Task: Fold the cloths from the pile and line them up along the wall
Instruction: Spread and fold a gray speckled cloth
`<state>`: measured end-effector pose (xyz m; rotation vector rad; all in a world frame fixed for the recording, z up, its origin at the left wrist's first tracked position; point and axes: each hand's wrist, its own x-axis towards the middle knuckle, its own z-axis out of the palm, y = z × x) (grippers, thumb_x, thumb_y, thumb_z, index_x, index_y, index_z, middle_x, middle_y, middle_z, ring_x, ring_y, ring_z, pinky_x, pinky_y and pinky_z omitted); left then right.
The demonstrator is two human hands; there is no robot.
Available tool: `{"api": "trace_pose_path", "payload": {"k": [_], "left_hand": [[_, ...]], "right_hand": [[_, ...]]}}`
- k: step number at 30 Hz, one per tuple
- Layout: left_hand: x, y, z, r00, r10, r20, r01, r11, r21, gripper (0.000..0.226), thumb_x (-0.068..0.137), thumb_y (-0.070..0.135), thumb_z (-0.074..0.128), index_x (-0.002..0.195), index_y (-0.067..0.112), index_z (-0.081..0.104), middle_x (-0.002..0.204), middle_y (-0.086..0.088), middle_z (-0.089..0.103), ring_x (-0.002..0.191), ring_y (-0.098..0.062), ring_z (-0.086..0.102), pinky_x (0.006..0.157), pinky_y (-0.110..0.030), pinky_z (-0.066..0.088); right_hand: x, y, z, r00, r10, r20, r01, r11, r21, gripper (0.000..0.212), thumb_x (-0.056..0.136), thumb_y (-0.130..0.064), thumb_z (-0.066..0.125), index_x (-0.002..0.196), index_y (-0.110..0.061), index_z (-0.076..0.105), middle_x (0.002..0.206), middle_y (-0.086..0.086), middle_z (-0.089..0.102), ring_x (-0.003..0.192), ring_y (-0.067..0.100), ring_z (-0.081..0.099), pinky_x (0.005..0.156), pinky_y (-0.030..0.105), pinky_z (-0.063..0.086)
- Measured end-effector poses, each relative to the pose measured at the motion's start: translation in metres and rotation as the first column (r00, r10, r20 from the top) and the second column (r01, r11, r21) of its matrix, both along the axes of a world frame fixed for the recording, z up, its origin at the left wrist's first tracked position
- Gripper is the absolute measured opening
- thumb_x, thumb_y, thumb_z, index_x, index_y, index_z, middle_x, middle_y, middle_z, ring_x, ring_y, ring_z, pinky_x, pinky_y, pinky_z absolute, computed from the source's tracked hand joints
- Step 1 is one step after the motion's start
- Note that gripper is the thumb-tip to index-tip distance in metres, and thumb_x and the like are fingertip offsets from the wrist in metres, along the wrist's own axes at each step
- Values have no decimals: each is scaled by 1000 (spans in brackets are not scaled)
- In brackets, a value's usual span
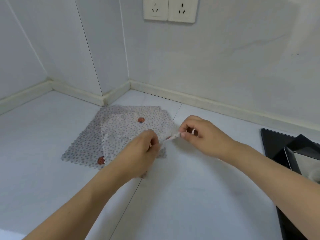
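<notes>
A loose pile of thin dotted cloths (90, 135) lies flat on the white counter (181, 196) near the wall corner. The bottom one is grey with a red spot, and paler ones overlap on top (124, 130). My left hand (142, 149) rests on the pile's near right part, fingers pinched on the top pale cloth. Just right of the pile, my right hand (199, 132) pinches the lifted right corner of that same cloth between thumb and forefinger. Both hands hide the near edge of that cloth.
The wall (225, 58) runs behind the pile with a raised white skirting (190, 97) along its foot, and a corner pillar juts out at the left. A double socket (170, 9) sits high on the wall. A black cooktop (290, 153) lies at the right edge.
</notes>
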<state>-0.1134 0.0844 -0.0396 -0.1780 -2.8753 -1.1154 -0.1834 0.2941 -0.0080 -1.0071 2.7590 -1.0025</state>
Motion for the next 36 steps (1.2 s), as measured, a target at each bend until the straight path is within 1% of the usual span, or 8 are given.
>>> {"api": "trace_pose_path", "payload": {"k": [3,9,13,16,20,24,29,36], "left_hand": [[6,8,3,997,56,-61,-57,998,-15,33,81,55,65,90,30,46,89,12,51,78,-9,53,63,-29,46],[43,4,30,958,141,-250,-176,977,-122,8,95,24,47,88,21,49,74,-1,58,67,-22,57,57,-36,46],[92,-5,82,952,59,-300,-60,998,9,19,96,28,49,80,22,56,69,-2,60,64,-23,56,57,-33,44],[133,-5,131,968,-53,-245,87,988,131,31,97,28,52,76,7,57,61,-5,49,54,-18,46,48,-23,39],[181,1,180,976,-178,-127,203,952,227,38,96,32,58,62,15,51,58,2,46,54,-14,42,51,-19,35],[220,17,197,967,-237,-90,253,924,288,31,94,34,61,73,11,63,74,-13,59,67,-24,52,66,-33,40],[230,29,199,947,-321,-24,315,910,271,22,93,29,63,84,9,71,82,-11,67,75,-23,58,75,-37,44],[185,30,176,967,-247,63,242,967,78,11,93,14,61,96,8,70,78,-3,64,64,-14,57,59,-21,50]], "right_hand": [[11,-15,18,1000,-13,-17,12,999,-47,7,93,-15,57,86,-17,60,95,-10,56,74,-5,49,66,10,37],[73,-18,42,972,-206,113,229,939,-255,12,93,-23,53,87,-17,62,83,-7,59,60,3,47,58,19,41],[141,-4,83,953,-251,169,300,855,-422,15,95,-13,53,81,-16,60,69,-8,62,63,9,53,58,22,41],[190,9,118,935,-308,174,353,775,-524,18,93,-4,52,81,-16,60,65,-1,57,52,9,49,52,24,38],[241,20,155,902,-405,147,426,787,-446,22,95,-6,46,87,-14,65,71,3,56,55,13,45,47,20,37],[292,29,175,871,-469,146,488,789,-374,22,93,-13,39,74,-17,50,75,9,58,69,18,48,55,27,31],[316,44,178,896,-424,130,442,836,-326,15,78,-27,44,66,-18,44,51,-14,63,65,17,41,58,31,27],[272,68,144,887,-444,126,459,876,-146,35,92,-14,51,58,-19,59,54,-14,63,43,-3,45,47,16,32]]}}
